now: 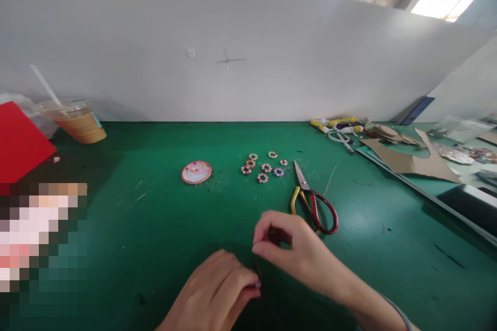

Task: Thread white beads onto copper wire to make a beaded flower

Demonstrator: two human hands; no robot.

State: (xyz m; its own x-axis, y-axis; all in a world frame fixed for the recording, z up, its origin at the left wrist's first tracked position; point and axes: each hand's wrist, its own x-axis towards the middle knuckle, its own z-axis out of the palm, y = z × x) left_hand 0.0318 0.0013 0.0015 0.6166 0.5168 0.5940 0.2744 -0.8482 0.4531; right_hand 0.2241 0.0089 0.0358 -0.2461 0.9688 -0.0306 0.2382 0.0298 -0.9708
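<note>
At the near edge of the table my left hand (pixel 221 287) is closed in a pinch on a tiny bead piece (pixel 257 284), mostly hidden by the fingers. My right hand (pixel 285 238), just above and to the right, pinches a thin dark thread (pixel 258 265) that runs down to the left fingertips. Beyond the hands lie several small bead rings (pixel 266 167) in red, white and purple. Left of them is a round, red-rimmed dish (pixel 196 181) with small bits on it. Scissors (pixel 323 213) with red and gold-coloured handles rest behind my right hand, blades pointing away.
A lidded drink cup (pixel 83 126) with a straw and a red board (pixel 23 139) stand at the left. Yellow-and-white pens (pixel 341 123), a white cable (pixel 339 138) and cut cardboard (pixel 407 158) lie at the right. A grey partition (pixel 155 36) closes the back.
</note>
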